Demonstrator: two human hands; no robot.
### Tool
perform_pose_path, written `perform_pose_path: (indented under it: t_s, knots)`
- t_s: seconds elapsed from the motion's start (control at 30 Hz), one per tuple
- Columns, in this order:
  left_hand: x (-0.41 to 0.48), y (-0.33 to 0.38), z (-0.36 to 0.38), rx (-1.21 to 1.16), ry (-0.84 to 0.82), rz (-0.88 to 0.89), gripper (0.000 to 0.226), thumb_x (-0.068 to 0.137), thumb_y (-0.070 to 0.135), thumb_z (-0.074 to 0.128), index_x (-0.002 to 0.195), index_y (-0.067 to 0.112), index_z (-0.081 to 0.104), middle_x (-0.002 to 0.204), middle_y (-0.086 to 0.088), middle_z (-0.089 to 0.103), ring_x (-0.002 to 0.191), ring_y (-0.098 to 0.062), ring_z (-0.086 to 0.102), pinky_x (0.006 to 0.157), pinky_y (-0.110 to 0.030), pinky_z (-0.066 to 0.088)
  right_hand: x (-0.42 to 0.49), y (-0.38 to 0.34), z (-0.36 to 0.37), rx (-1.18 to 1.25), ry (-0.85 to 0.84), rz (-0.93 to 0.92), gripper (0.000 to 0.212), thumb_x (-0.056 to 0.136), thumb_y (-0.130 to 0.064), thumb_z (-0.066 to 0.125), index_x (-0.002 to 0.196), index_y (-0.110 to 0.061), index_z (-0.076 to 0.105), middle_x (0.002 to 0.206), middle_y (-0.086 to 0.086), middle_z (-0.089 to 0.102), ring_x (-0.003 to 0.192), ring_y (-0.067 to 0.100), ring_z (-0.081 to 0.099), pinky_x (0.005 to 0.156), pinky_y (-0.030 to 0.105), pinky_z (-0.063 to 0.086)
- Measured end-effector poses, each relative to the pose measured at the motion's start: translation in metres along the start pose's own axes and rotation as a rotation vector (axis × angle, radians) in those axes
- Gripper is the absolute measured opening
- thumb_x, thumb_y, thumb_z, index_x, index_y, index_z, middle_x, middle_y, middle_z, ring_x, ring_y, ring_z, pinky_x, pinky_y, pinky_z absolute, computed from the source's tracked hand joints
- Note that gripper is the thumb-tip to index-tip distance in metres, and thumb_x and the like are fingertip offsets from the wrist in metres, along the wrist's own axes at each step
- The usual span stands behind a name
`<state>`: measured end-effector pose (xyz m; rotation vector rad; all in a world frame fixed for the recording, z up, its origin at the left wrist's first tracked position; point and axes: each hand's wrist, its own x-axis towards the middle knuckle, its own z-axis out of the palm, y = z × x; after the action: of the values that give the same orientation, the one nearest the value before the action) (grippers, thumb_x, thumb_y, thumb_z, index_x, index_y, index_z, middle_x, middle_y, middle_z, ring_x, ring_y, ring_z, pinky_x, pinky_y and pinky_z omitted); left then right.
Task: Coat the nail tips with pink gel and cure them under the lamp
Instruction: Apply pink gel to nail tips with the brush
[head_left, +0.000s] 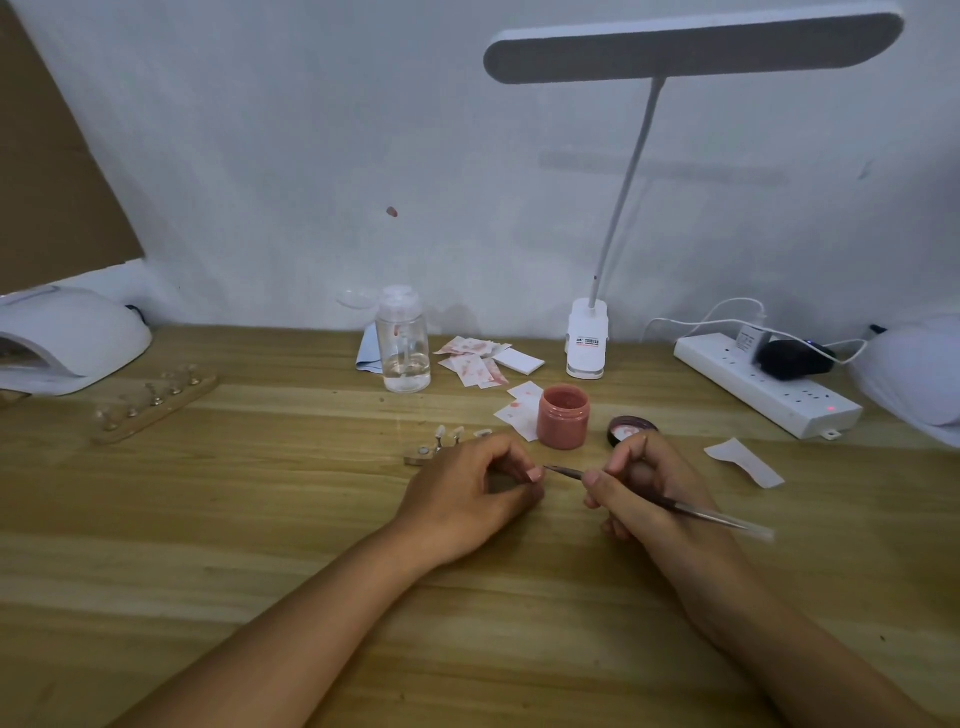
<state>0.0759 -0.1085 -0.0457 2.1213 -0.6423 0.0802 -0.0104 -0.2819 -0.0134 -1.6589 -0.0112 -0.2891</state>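
Step in hand, by judgement: coating. Far left of the gel jar (563, 423), the curing lamp (67, 338) sits on the worktop (260, 519), with a wooden rack (156, 405) of tips between lamp and jar. Just front-left of the jar, the left hand (467, 488) has its fingers narrowed in a pinch on what appears to be one nail tip (535, 474). Front-right of the jar, the right hand (644, 488) grips the brush (685, 512), its point at that tip; contact cannot be confirmed. The next move probably calls for a thin, even stroke, then carrying the tip far left of the jar to the lamp.
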Motion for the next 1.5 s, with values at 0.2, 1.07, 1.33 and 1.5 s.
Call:
perform_pose_path:
  t_s: [0.2, 1.07, 1.33, 1.5]
  knots:
    - [-0.0005, 0.0003, 0.0001, 0.019, 0.001, -0.004, 0.019, 0.082, 0.031, 0.076, 0.076, 0.041, 0.061, 0.079, 0.032, 0.063, 0.056, 0.019, 0.048, 0.054, -0.018, 0.028, 0.0004, 0.0, 0.0001, 0.006, 0.002, 0.016, 0.018, 0.089, -0.002, 0.063, 0.089, 0.004, 0.046, 0.066, 0.003, 0.066, 0.052, 0.0, 0.056, 0.051, 0.017, 0.046]
    - [-0.0003, 0.0012, -0.0011, 0.022, -0.001, 0.02, 0.018, 0.083, 0.031, 0.075, 0.076, 0.039, 0.061, 0.082, 0.027, 0.066, 0.055, 0.017, 0.048, 0.05, -0.011, 0.028, -0.0006, -0.0025, 0.0024, 0.003, 0.028, 0.019, 0.017, 0.089, 0.001, 0.063, 0.085, 0.004, 0.046, 0.068, 0.011, 0.063, 0.049, 0.001, 0.053, 0.048, 0.016, 0.044]
    - [0.0003, 0.0018, -0.0009, 0.008, -0.001, 0.016, 0.019, 0.083, 0.03, 0.076, 0.076, 0.038, 0.061, 0.08, 0.027, 0.065, 0.054, 0.017, 0.047, 0.053, -0.021, 0.028, -0.0008, -0.0039, 0.0024, -0.002, 0.029, 0.02, 0.015, 0.089, 0.002, 0.061, 0.085, 0.003, 0.047, 0.069, 0.012, 0.062, 0.049, 0.002, 0.052, 0.048, 0.016, 0.043]
    - [0.0002, 0.0019, -0.0008, -0.002, 0.002, 0.016, 0.017, 0.084, 0.029, 0.075, 0.076, 0.035, 0.061, 0.078, 0.027, 0.064, 0.057, 0.015, 0.048, 0.056, -0.021, 0.029, -0.0001, -0.0025, 0.0021, -0.002, 0.035, 0.017, 0.016, 0.089, 0.001, 0.062, 0.084, 0.001, 0.047, 0.065, 0.007, 0.063, 0.049, -0.001, 0.053, 0.048, 0.015, 0.043]
